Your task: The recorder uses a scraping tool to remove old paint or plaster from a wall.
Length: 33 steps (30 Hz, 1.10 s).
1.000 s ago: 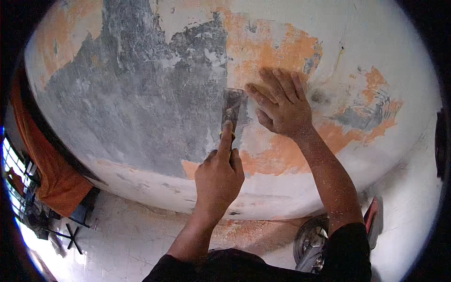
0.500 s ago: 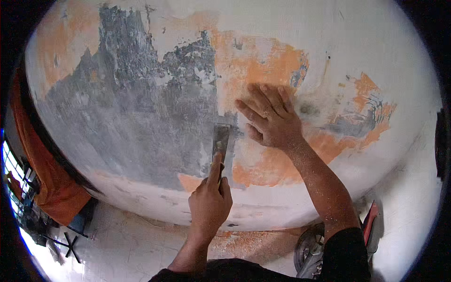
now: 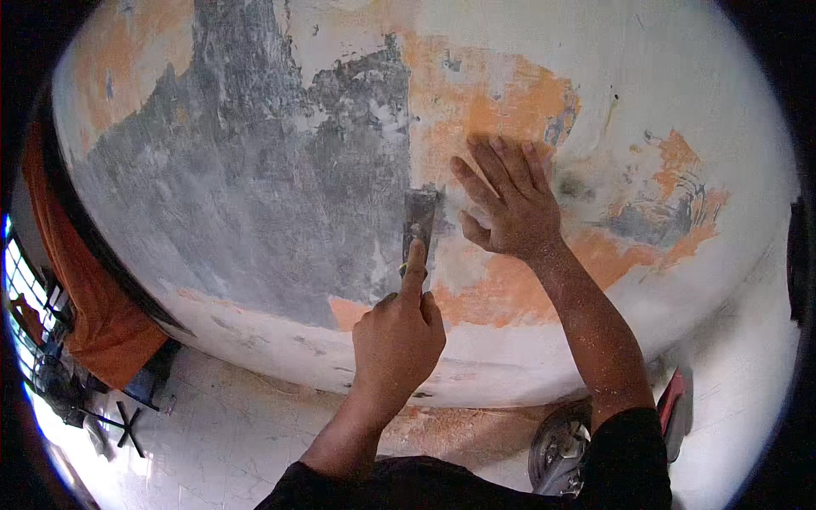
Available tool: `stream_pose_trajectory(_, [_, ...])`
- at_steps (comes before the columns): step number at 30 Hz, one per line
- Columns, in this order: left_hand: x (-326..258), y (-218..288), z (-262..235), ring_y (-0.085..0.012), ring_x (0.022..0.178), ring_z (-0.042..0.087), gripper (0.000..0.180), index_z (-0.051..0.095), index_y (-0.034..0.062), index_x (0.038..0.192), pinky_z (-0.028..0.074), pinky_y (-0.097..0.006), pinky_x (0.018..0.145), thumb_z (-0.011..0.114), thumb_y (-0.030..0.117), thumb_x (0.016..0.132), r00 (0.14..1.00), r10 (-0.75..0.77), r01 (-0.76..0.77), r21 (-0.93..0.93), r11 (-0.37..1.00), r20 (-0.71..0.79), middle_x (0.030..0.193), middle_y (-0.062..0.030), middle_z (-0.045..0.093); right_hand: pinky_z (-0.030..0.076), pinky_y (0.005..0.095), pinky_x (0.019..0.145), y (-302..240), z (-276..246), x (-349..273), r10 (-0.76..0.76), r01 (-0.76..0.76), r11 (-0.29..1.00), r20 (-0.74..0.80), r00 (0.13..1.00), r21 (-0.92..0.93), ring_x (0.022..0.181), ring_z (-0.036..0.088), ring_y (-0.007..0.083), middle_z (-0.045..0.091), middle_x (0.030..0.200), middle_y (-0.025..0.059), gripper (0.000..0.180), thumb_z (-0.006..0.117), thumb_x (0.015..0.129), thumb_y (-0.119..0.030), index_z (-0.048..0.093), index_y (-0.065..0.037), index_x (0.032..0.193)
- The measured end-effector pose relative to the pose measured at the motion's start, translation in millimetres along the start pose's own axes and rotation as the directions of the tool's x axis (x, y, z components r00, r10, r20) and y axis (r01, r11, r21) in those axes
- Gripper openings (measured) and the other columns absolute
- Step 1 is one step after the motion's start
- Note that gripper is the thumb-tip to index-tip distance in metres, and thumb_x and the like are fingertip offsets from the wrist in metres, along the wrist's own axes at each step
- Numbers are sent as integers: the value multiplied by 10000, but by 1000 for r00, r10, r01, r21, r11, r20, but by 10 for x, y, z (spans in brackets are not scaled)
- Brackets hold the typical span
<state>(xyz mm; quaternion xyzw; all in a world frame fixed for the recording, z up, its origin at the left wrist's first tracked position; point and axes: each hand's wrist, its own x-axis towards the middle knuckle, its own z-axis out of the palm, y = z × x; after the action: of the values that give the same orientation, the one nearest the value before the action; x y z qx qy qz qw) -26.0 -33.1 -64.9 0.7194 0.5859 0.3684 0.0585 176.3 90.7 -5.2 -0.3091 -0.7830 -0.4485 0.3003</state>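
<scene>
A putty knife (image 3: 419,223) is gripped in my left hand (image 3: 399,340), its handle mostly hidden by the fingers and the index finger stretched along the blade. The blade's edge lies against the wall (image 3: 680,76), where a grey bare patch (image 3: 255,195) meets orange paint (image 3: 510,102). My right hand (image 3: 514,200) rests flat on the wall to the right of the blade, fingers spread over the orange and pale paint. Fine dust speckles the right forearm. White paint surrounds the stripped areas.
Orange-brown flakes and dust (image 3: 459,429) lie on the pale floor at the wall's foot. An orange curtain (image 3: 110,331) hangs at the left, near a barred window (image 3: 19,280). A round dark metal object (image 3: 557,450) and a red thing (image 3: 671,399) stand at the lower right.
The putty knife has slid a little up along the edge of the grey patch with my left hand. The whole view has shifted slightly; my right hand stays on the same area.
</scene>
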Motion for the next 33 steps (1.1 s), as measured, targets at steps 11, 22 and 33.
stream_pose_trajectory(11, [-2, -60, -28, -338, 591, 674, 652, 368, 150, 1546, 544, -453, 558, 586, 159, 932, 993, 65, -70, -48, 996, -103, 688, -156, 675, 155, 524, 1249, 41, -20, -17, -12, 12, 999, -3, 1000, -38, 1500, 290, 276, 324, 1627, 65, 731, 624, 880, -417, 385, -245, 1549])
stream_pose_trajectory(22, [36, -107, 50, -337, 623, 698, 637, 363, 164, 1550, 555, -466, 561, 575, 167, 949, 996, 47, -47, 8, 999, -80, 754, -167, 708, 136, 539, 1247, 18, -13, -11, -8, 8, 1000, 7, 1000, -29, 1522, 237, 278, 310, 1633, 63, 652, 577, 928, -428, 423, -227, 1529])
stream_pose_trajectory(33, [34, -80, 54, -394, 743, 711, 645, 374, 237, 1549, 587, -487, 689, 584, 151, 946, 999, -43, 41, -68, 997, -29, 1035, -173, 741, 145, 531, 1245, 32, 4, -30, -17, 16, 999, -24, 1000, -28, 1485, 324, 279, 356, 1611, 70, 727, 646, 854, -392, 424, -241, 1529])
